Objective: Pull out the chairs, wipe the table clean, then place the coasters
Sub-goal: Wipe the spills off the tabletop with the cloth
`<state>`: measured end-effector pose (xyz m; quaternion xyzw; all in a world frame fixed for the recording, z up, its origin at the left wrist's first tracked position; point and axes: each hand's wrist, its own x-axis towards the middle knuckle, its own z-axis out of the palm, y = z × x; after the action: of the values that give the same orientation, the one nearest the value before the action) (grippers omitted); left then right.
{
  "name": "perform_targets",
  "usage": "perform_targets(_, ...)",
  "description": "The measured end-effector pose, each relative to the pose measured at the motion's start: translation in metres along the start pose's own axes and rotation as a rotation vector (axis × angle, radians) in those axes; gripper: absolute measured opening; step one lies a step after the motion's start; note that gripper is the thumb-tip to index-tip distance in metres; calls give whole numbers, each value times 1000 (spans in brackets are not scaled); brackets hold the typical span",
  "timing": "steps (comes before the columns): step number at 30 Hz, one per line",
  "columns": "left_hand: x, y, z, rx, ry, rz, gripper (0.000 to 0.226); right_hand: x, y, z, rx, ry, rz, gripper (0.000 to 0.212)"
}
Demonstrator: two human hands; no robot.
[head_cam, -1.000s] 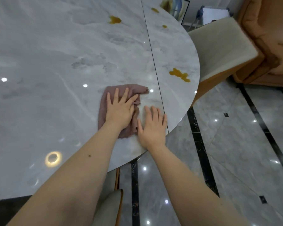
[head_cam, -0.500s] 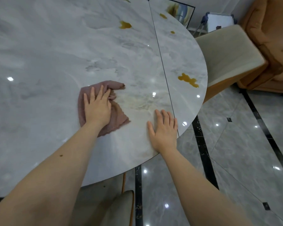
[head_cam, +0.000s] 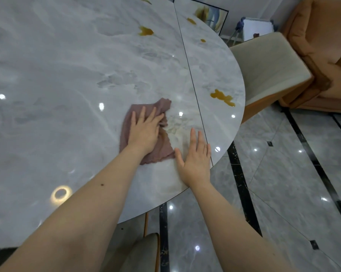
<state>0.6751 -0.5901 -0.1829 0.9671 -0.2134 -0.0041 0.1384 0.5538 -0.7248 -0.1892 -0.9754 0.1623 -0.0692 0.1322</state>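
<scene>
A mauve cloth point(head_cam: 161, 150) lies flat on the grey marble table point(head_cam: 67, 75) near its rounded right end. My left hand point(head_cam: 145, 130) presses down on the cloth with fingers spread. My right hand point(head_cam: 195, 156) rests flat on the bare tabletop just right of the cloth, close to the table edge. A pale smeared patch point(head_cam: 177, 124) shows between the two hands. Amber spills sit on the table: one point(head_cam: 222, 97) near the right edge, others point(head_cam: 145, 31) farther back. No coasters are in view.
A cream-seated chair point(head_cam: 264, 69) stands pulled back from the table's right end, with an orange sofa point(head_cam: 322, 46) behind it. Another chair's back point(head_cam: 146, 252) shows below the near table edge. Glossy tiled floor point(head_cam: 283, 183) with black strips lies to the right.
My left hand slid the cloth left across the table, then back right toward my right hand. My right hand stayed flat near the edge. A smeared patch appeared where the cloth passed.
</scene>
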Motion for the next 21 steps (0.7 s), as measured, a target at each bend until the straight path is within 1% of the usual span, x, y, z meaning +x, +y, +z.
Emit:
perform_targets(4, 7, 25, 6, -193, -60, 221, 49, 2, -1, 1, 30, 14, -9, 72)
perform_targets(8, -4, 27, 7, -318, -68, 334, 50, 1, 0, 0, 40, 42, -18, 68)
perform_targets(13, -43, 7, 1, -410, 35, 348, 41, -1, -4, -4, 90, 37, -20, 69)
perform_targets(14, -51, 3, -2, -398, 55, 370, 40, -1, -4, -4, 88, 35, -21, 69)
perform_targets(17, -63, -1, -16, -253, 92, 442, 41, -2, -4, -5, 93, 29, -17, 70)
perform_targets(18, -63, 1, -24, -252, 115, 433, 40, -2, -5, -6, 100, 27, -16, 71)
perform_targets(21, -54, 14, -53, -430, 151, 323, 29, -2, -7, -7, 98, -7, -21, 73)
